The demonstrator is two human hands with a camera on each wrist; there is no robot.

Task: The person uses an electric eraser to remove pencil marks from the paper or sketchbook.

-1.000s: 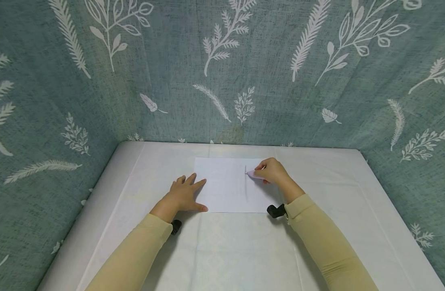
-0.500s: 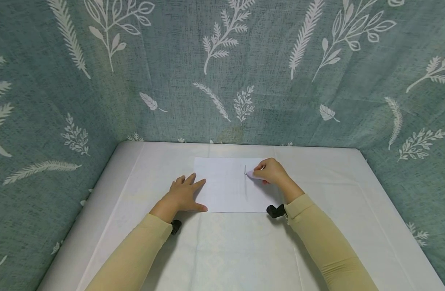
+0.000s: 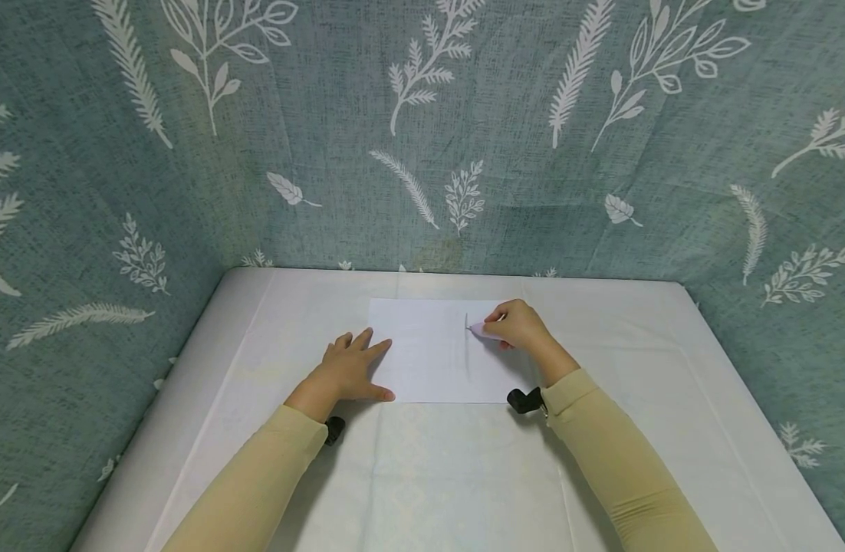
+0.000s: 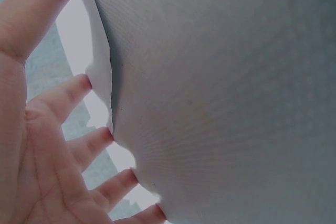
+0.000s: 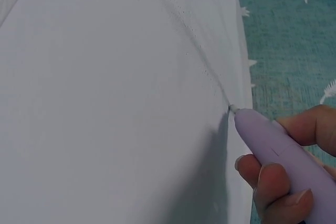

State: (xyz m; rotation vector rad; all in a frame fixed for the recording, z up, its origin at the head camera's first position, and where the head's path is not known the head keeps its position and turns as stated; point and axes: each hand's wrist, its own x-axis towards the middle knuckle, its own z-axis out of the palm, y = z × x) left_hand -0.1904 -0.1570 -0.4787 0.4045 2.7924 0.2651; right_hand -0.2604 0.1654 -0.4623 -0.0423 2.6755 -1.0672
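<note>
A white sheet of paper (image 3: 422, 353) lies on the table with a grey vertical pencil line (image 3: 467, 356) on its right half. My right hand (image 3: 522, 326) pinches a lilac pen-shaped electric eraser (image 5: 283, 156) between thumb and fingers. Its narrow pale tip is right at the line, and in the right wrist view the line (image 5: 199, 51) looks smudged, with small dark specks along it. My left hand (image 3: 350, 368) rests with fingers spread over the sheet's left edge. In the left wrist view its fingertips (image 4: 100, 135) press along the paper's edge, which lifts slightly near the thumb.
A white cloth (image 3: 450, 475) with fold creases covers the table. Green leaf-patterned fabric (image 3: 326, 138) stands behind it and along both sides. Black wrist mounts (image 3: 524, 400) sit below each hand, by the beige sleeves (image 3: 623, 460).
</note>
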